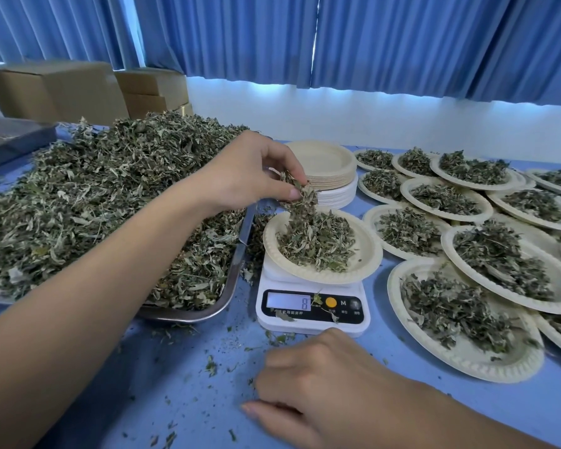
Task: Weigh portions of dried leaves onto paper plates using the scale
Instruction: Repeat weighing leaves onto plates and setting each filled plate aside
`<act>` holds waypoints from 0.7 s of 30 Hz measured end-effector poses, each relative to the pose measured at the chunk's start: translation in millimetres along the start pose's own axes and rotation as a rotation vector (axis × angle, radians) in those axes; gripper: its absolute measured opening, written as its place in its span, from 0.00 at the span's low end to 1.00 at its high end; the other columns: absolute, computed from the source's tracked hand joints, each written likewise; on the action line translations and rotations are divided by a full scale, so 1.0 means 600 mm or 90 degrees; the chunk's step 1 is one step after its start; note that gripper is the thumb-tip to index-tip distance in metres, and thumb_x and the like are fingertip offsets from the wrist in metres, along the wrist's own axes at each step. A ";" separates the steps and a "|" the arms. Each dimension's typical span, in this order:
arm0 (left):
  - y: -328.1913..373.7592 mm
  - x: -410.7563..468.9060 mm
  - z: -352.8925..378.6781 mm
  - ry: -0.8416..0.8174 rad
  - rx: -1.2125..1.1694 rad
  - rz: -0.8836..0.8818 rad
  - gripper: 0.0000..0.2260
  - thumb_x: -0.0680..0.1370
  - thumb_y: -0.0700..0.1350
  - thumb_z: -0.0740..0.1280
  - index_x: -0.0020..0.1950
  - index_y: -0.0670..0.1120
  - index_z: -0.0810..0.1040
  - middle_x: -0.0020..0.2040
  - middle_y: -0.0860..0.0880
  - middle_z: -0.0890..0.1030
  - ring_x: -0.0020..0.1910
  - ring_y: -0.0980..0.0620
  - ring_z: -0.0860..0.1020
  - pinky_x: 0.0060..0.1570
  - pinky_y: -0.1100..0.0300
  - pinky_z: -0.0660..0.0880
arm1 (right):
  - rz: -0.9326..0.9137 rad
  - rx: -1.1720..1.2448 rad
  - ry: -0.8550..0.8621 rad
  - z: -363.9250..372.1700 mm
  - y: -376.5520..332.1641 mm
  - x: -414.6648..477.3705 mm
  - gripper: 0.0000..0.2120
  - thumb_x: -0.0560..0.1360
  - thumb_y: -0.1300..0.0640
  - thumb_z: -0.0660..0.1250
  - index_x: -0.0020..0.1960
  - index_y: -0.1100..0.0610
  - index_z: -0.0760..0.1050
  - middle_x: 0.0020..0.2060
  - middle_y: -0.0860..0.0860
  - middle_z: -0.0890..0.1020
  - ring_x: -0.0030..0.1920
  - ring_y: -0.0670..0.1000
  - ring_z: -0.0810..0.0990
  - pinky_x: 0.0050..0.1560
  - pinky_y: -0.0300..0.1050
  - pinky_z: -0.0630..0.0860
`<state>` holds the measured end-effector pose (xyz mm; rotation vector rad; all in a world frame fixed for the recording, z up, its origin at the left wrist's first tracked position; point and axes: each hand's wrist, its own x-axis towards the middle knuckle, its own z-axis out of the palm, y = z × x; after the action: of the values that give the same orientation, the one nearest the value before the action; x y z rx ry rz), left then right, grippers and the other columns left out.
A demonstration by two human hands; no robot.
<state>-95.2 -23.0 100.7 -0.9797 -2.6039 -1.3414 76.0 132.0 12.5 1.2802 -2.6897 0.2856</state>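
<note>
Many curled, grey-green dried leaves (pixel 78 196)

A white scale (pixel 311 306) sits on the blue table (pixel 182 367), showing 8. A pale plate (pixel 368 254) rests on it with a small heap of dry green leaves (pixel 318 241). On the right lie filled plates (pixel 467 361), overlapping; empty plates (pixel 324 160) are stacked behind

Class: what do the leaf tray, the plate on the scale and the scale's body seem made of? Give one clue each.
Tray: probably steel; grey, shiny rim.
Plate: likely moulded paper pulp; matte cream, embossed rim.
Scale body: apparently plastic; smooth white shell, glossy black panel.
</note>
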 end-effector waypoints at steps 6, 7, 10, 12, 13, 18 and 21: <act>-0.011 0.005 -0.020 0.070 -0.043 -0.033 0.08 0.72 0.33 0.77 0.49 0.41 0.85 0.31 0.56 0.81 0.27 0.61 0.72 0.39 0.68 0.76 | -0.008 -0.003 0.010 0.002 0.000 -0.001 0.18 0.84 0.45 0.62 0.39 0.47 0.60 0.33 0.45 0.62 0.32 0.48 0.59 0.31 0.46 0.60; -0.018 0.007 -0.030 0.087 -0.040 -0.043 0.08 0.72 0.34 0.77 0.48 0.42 0.85 0.35 0.53 0.83 0.29 0.59 0.75 0.40 0.66 0.78 | -0.009 -0.003 0.011 0.003 0.001 -0.001 0.18 0.84 0.45 0.61 0.39 0.47 0.61 0.33 0.45 0.62 0.32 0.48 0.60 0.30 0.46 0.62; -0.050 0.013 -0.062 0.140 0.104 -0.081 0.06 0.72 0.36 0.77 0.45 0.45 0.85 0.39 0.50 0.85 0.31 0.61 0.79 0.32 0.68 0.76 | -0.008 0.006 0.009 0.004 0.002 -0.002 0.18 0.84 0.45 0.60 0.38 0.47 0.62 0.33 0.45 0.64 0.32 0.49 0.62 0.31 0.48 0.66; -0.083 0.011 -0.080 0.134 0.288 -0.171 0.05 0.72 0.37 0.76 0.42 0.47 0.83 0.41 0.50 0.84 0.34 0.58 0.80 0.29 0.66 0.73 | -0.007 0.006 0.005 0.005 0.002 -0.002 0.17 0.85 0.44 0.60 0.38 0.47 0.63 0.33 0.45 0.64 0.32 0.49 0.64 0.31 0.49 0.68; -0.101 0.007 -0.086 0.096 0.350 -0.245 0.05 0.73 0.37 0.75 0.41 0.46 0.83 0.42 0.49 0.84 0.36 0.55 0.81 0.30 0.64 0.73 | -0.007 0.004 0.004 0.004 0.002 -0.002 0.17 0.85 0.44 0.60 0.38 0.47 0.63 0.33 0.45 0.64 0.32 0.49 0.64 0.31 0.49 0.68; -0.134 -0.005 -0.091 -0.128 0.487 -0.421 0.01 0.77 0.40 0.73 0.45 0.44 0.83 0.49 0.47 0.82 0.44 0.50 0.78 0.45 0.55 0.74 | -0.012 -0.001 0.022 0.004 0.002 0.000 0.18 0.84 0.45 0.63 0.39 0.46 0.60 0.33 0.45 0.61 0.31 0.49 0.58 0.30 0.45 0.60; -0.109 -0.001 -0.099 -0.063 0.457 -0.367 0.07 0.73 0.48 0.77 0.46 0.48 0.82 0.47 0.52 0.80 0.48 0.50 0.78 0.53 0.52 0.74 | -0.014 -0.002 0.029 0.003 0.001 0.000 0.19 0.83 0.46 0.64 0.39 0.46 0.59 0.33 0.44 0.59 0.31 0.48 0.57 0.32 0.43 0.56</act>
<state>-145.0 -95.4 90.9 -0.1955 -3.1783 -0.2847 75.2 131.9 10.9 1.2846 -2.6358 0.3041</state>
